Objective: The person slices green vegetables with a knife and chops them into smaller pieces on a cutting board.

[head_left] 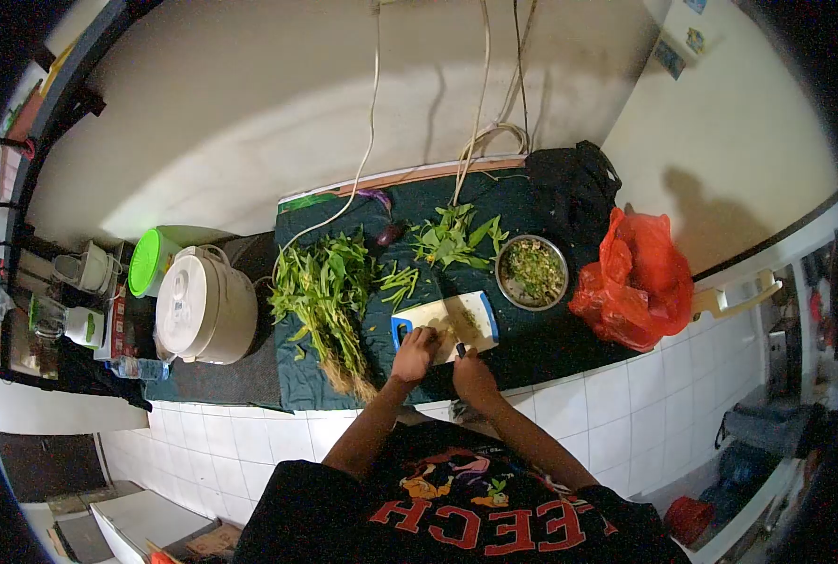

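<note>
A white cutting board (480, 308) with blue ends lies near the front edge of the dark green cloth. My right hand (473, 373) is closed round the handle of a knife (453, 315), whose blade points away over the board. On the board's left part rests my left hand (417, 353), fingers bent close to the blade; whatever it presses is too small to make out. Small green bits lie on the board right of the knife. Cut green stalks (400, 285) and loose leaves (454, 238) are behind the board. A metal bowl (532, 273) of chopped greens stands right of it.
Left of the board lies a big leafy bunch (329, 282) with roots. A rice cooker (206, 305) and a green-lidded container (146, 263) stand further left. An eggplant (390, 234) lies at the back. On the right are a red plastic bag (640, 282) and a black bag (574, 193).
</note>
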Available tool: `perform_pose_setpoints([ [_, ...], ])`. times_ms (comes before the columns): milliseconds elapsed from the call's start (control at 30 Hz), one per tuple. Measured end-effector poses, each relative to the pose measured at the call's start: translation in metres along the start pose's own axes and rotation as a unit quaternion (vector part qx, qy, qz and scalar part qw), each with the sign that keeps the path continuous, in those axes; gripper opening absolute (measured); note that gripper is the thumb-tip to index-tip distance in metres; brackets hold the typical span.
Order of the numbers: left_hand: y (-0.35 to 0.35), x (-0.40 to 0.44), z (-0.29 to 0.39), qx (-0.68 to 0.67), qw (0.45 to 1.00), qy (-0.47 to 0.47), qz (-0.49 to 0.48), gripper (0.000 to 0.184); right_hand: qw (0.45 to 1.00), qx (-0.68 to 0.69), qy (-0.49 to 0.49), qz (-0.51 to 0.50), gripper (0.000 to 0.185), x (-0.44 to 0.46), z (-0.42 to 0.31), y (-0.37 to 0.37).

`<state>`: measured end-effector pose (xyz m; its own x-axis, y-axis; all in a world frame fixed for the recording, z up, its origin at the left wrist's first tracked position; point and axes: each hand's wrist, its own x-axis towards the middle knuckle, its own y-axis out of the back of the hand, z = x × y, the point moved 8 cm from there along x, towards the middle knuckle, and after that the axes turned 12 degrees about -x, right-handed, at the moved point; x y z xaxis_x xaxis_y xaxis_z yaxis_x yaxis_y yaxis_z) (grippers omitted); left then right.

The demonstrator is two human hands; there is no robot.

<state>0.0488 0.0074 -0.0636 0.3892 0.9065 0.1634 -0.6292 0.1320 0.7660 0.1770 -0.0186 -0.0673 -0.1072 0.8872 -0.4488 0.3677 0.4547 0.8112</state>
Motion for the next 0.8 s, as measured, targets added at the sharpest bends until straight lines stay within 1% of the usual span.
perform_pose_setpoints([
  [67,0.000,-0.003,-0.002,-0.016,1.000,0.015,0.001,0.038,0.998,0.047,-0.043,-0.015,0.037,0.000,0.005,0.002],
  [100,-0.005,-0.003,-0.006,0.003,1.000,-0.009,-0.003,0.039,0.998,0.046,-0.044,-0.014,0.037,0.007,0.009,-0.005],
  [133,-0.006,-0.003,-0.005,0.021,0.999,-0.032,-0.006,0.040,0.998,0.008,0.022,0.060,0.037,0.015,0.004,0.000],
  [200,-0.007,-0.004,-0.007,0.025,0.999,-0.034,-0.004,0.041,0.987,-0.032,0.090,0.131,0.037,0.022,-0.005,0.004],
  [267,-0.005,-0.005,-0.008,0.029,0.999,-0.035,-0.004,0.043,0.999,-0.031,0.001,0.019,0.035,0.040,0.002,-0.008],
  [400,-0.004,-0.005,-0.008,0.018,0.999,-0.024,-0.008,0.044,0.998,0.007,0.040,0.054,0.034,0.007,0.000,-0.018],
  [467,-0.005,-0.006,-0.007,0.020,1.000,-0.024,-0.005,0.044,0.996,0.042,-0.066,0.053,0.032,-0.008,0.008,-0.012],
  [500,-0.003,-0.006,-0.007,0.022,0.999,-0.032,0.006,0.044,0.996,0.041,-0.066,0.053,0.032,-0.005,0.007,-0.009],
  [567,-0.001,-0.006,-0.007,0.023,0.999,-0.042,0.016,0.044,0.997,-0.033,0.018,0.063,0.033,0.004,-0.009,0.001],
  [600,-0.004,-0.005,-0.011,0.018,0.999,-0.031,0.004,0.044,0.997,-0.033,0.016,0.064,0.033,0.008,-0.004,-0.003],
  [667,-0.009,-0.004,-0.015,0.012,1.000,-0.023,-0.008,0.044,0.985,-0.104,0.086,0.111,0.035,0.014,-0.009,-0.004],
  [700,-0.010,-0.004,-0.016,0.025,0.999,-0.019,-0.012,0.043,0.985,-0.105,0.085,0.111,0.035,0.010,-0.011,-0.002],
  [800,-0.008,-0.004,-0.014,0.047,0.999,-0.015,-0.016,0.041,0.992,-0.088,0.050,0.069,0.035,-0.002,-0.016,-0.007],
])
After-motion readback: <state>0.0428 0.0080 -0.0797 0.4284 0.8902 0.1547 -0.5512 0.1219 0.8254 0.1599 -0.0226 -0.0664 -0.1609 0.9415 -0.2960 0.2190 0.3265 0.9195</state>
